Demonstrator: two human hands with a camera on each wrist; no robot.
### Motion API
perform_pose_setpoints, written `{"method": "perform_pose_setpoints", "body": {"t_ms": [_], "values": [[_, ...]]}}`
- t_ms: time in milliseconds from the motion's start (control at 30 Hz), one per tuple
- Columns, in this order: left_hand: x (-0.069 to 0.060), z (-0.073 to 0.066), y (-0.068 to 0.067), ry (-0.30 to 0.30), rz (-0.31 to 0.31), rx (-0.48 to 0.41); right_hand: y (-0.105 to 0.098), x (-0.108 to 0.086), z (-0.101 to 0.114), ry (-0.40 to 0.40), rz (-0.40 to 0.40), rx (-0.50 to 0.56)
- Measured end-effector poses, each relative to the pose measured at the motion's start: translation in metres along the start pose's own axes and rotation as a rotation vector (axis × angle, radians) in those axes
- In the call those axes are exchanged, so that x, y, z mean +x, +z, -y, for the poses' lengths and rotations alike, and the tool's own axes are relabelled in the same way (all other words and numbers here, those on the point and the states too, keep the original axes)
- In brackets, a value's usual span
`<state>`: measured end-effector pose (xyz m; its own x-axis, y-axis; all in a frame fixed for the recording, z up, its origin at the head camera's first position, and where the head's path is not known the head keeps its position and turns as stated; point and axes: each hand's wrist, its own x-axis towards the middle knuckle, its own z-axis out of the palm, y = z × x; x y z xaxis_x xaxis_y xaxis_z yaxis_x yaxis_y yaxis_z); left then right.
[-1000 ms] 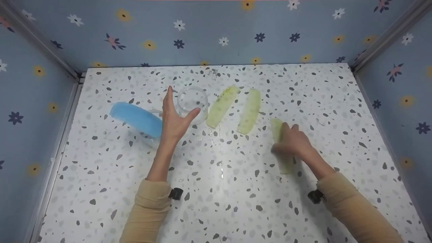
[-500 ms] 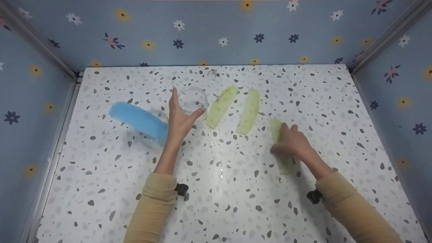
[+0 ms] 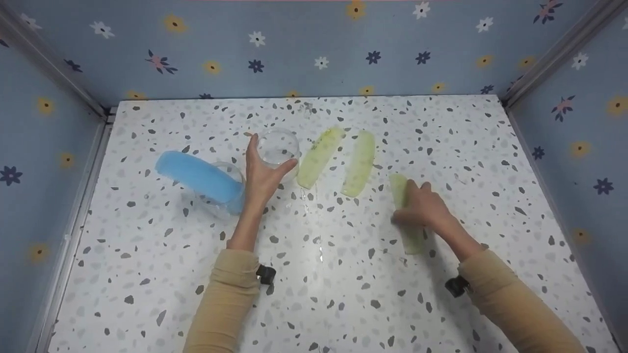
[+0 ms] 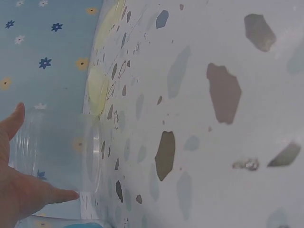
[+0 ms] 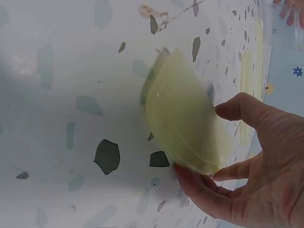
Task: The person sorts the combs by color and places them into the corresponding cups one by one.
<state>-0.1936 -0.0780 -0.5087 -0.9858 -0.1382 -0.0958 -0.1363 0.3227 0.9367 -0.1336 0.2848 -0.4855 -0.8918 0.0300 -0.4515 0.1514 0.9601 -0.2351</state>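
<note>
My left hand (image 3: 262, 176) holds a clear plastic cup (image 3: 279, 144) from its near side, thumb and forefinger on opposite sides. In the left wrist view the cup (image 4: 66, 152) shows between them. My right hand (image 3: 424, 206) grips a pale green, translucent, long curved piece (image 3: 413, 242) against the table. In the right wrist view, thumb and fingers hold this piece (image 5: 183, 114) by its sides. Two similar green pieces, a left one (image 3: 320, 159) and a right one (image 3: 359, 164), lie between the hands.
A blue curved piece (image 3: 196, 175) lies slantwise across a second clear container (image 3: 228, 171), left of my left hand. The table (image 3: 319, 294) is white and speckled. Flowered blue walls, including the back wall (image 3: 284, 29), border it on three sides.
My left hand has moved slightly right and come round the clear cup. My right hand keeps its grip on the green piece. The view has shifted a little.
</note>
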Motion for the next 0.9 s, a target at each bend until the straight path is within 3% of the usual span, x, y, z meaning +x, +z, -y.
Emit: {"method": "perform_pose_setpoints", "body": {"t_ms": [433, 733, 900], "values": [[-0.01, 0.004, 0.0, -0.001, -0.001, 0.005, -0.008, 0.0, -0.007, -0.002, 0.05, 0.091], [-0.02, 0.007, -0.001, 0.02, 0.021, 0.054, -0.015, -0.001, -0.013, 0.04, 0.043, 0.175], [-0.024, 0.01, -0.001, 0.033, 0.038, 0.054, -0.022, -0.003, -0.011, 0.029, -0.004, 0.198]]}}
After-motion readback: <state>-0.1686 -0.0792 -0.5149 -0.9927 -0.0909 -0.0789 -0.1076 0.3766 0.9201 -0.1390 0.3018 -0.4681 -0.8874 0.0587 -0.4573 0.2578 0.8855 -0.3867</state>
